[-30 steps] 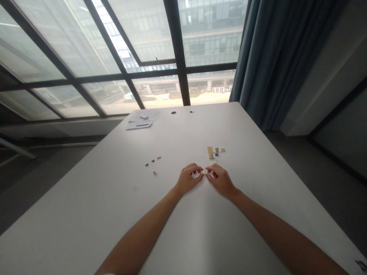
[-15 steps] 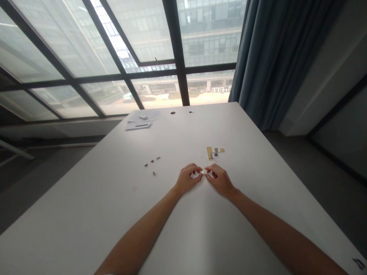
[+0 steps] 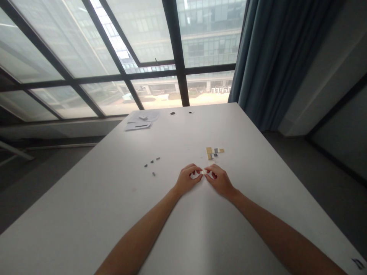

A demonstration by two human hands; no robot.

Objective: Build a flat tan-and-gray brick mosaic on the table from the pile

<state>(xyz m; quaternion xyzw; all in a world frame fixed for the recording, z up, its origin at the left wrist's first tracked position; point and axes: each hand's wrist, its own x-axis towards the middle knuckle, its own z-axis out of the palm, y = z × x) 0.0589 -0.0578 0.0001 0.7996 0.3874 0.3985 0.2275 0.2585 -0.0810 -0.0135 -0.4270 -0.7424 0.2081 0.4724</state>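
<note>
Papers (image 3: 133, 120) lie far left on the white table (image 3: 86, 214), four small dark pieces (image 3: 151, 161) loose nearer. The person's left hand (image 3: 187, 178) and right hand (image 3: 220, 179) pinch a tiny white piece (image 3: 203, 172) between their fingertips at centre, with yellow blocks (image 3: 209, 150) just beyond the right hand.

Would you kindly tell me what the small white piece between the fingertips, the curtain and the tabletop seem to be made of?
White piece: perhaps plastic, from its pale, plain look, but too small to be sure, and finish unclear.
Curtain: likely fabric, matte and blue, hanging in soft vertical folds.
Tabletop: probably laminate or painted board, smooth, with a faint sheen where window light falls.
</note>
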